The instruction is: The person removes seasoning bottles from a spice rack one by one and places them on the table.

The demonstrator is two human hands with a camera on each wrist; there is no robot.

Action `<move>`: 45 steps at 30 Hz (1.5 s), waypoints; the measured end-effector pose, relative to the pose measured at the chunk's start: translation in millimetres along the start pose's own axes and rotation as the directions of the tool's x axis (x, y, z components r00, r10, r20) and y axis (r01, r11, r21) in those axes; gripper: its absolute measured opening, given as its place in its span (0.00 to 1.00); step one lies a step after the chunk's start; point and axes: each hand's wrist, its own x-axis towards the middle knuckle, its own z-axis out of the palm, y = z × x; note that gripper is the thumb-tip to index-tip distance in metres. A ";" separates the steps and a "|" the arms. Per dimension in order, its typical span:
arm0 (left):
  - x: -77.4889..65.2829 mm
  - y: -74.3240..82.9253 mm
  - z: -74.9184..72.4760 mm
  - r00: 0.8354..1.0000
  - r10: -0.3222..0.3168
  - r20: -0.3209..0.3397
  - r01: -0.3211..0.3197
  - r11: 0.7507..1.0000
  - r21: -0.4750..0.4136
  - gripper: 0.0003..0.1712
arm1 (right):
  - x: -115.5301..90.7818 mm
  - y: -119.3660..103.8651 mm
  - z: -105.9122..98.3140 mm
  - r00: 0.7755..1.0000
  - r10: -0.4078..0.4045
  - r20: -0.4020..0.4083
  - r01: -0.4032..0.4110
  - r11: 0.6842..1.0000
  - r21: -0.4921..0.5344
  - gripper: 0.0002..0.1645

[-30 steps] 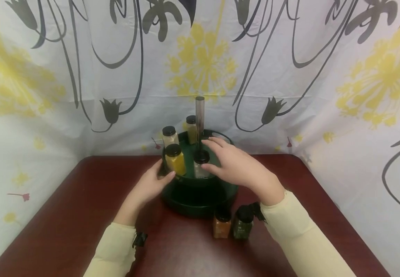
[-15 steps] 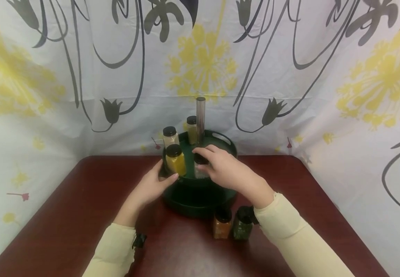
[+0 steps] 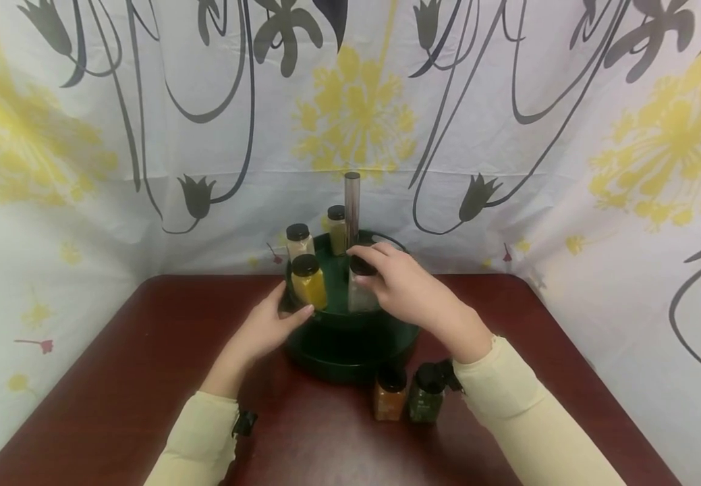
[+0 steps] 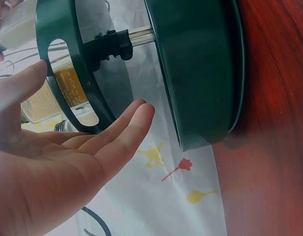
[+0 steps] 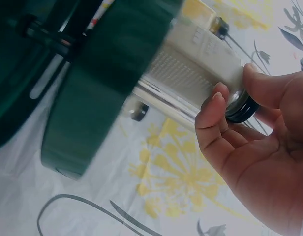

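My right hand [image 3: 413,290] grips a spice jar of pale powder [image 3: 361,298] near its black lid. The jar stands upright at the front right of the upper tier [image 3: 336,287] of a green two-tier tray stand. In the right wrist view, thumb and fingertips pinch the pale jar [image 5: 191,59] by its neck, beside the green rim [image 5: 107,83]. My left hand [image 3: 265,324] rests at the upper tier's left side, near a jar of yellow powder [image 3: 310,287]. In the left wrist view, its thumb touches the rim by the handle slot and its fingers [image 4: 124,130] extend fairly straight.
Two more jars, one pale [image 3: 299,244] and one yellowish [image 3: 337,236], stand farther back on the upper tier, near the central post [image 3: 352,209]. The lower tier [image 3: 338,368] lies beneath. An orange jar [image 3: 390,398] and a dark green jar [image 3: 426,398] stand on the table in front.
My right hand has come down onto the pale jar and taken hold of it. The jar has since shifted slightly right. My left hand stays at the rim.
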 end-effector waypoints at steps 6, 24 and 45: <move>0.3 0.4 -0.1 1.000 -0.003 -0.002 0.003 1.000 0.006 0.47 | -3.8 -8.7 -14.6 0.999 -0.017 -0.035 0.017 1.000 0.011 0.30; -1.4 1.6 0.4 0.999 0.035 -0.011 -0.035 0.999 0.009 0.44 | -34.6 -42.9 -4.9 0.986 -0.161 -0.050 0.161 0.987 0.016 0.29; -1.0 -0.1 -0.3 1.000 0.010 -0.009 -0.009 1.000 0.016 0.49 | -59.7 -46.8 35.3 0.977 -0.205 0.058 0.206 0.979 -0.004 0.25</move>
